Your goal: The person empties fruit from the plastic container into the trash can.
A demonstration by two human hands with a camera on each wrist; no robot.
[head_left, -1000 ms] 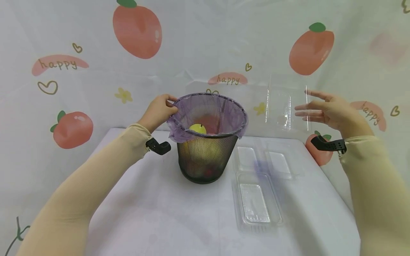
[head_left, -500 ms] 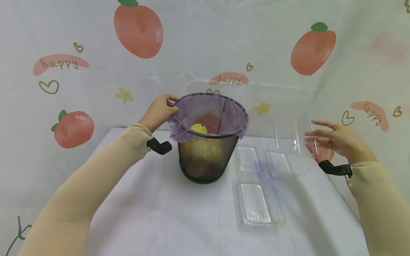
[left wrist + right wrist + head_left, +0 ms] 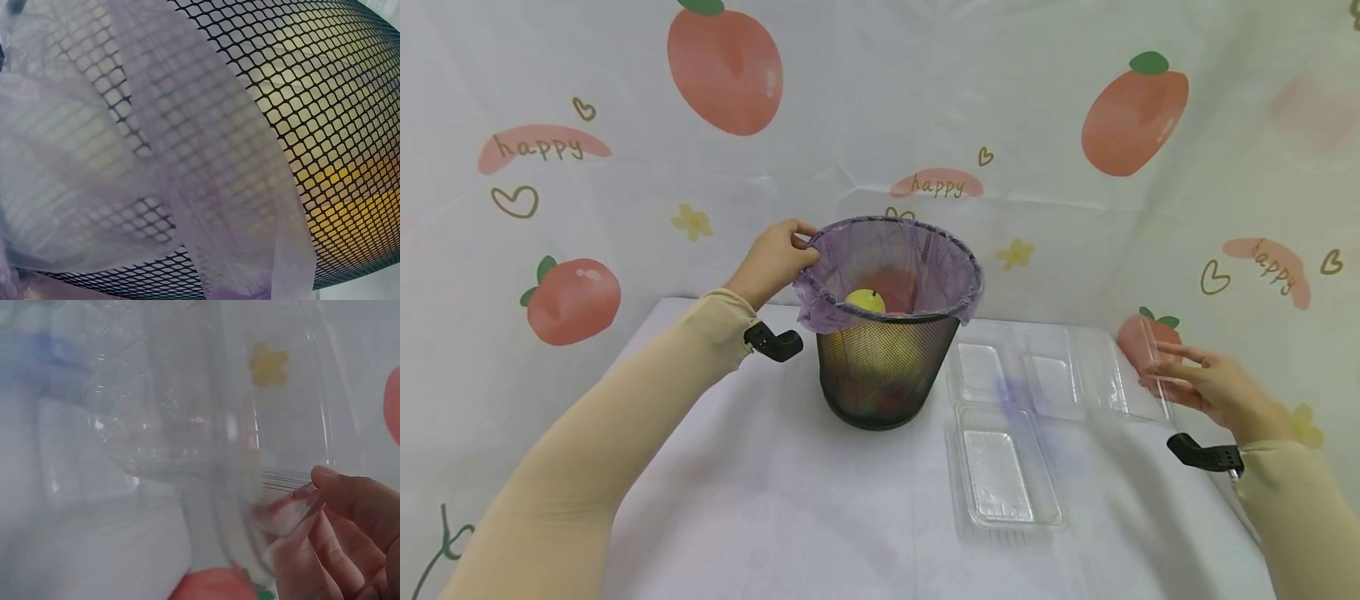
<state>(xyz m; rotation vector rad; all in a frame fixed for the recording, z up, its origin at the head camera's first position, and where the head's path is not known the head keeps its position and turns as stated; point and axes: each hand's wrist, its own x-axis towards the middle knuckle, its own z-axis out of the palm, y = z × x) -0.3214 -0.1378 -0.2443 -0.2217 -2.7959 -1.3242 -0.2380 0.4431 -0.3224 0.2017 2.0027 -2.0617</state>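
My left hand (image 3: 772, 262) grips the rim of a black mesh bin (image 3: 887, 367) at its left side. A thin purple bag (image 3: 822, 310) lines the bin and folds over its rim; bag and mesh fill the left wrist view. A yellow round fruit with a stem (image 3: 865, 301) shows inside, above other yellow and reddish shapes blurred by the mesh. At the table's right, my right hand (image 3: 1221, 390) pinches the edge of a clear plastic container (image 3: 1116, 375), tilted over the back right. In the right wrist view, the thumb (image 3: 350, 487) lies on the container's edge.
Several clear plastic trays, among them a front one (image 3: 1000, 475) and a back one (image 3: 981, 371), lie right of the bin. The white table's (image 3: 760, 500) right edge runs below my right wrist. A printed cloth (image 3: 820, 83) hangs behind.
My right hand has come down and slightly right with the clear container, from mid-air to near the table beside the other trays. My left hand and the bin stay put.
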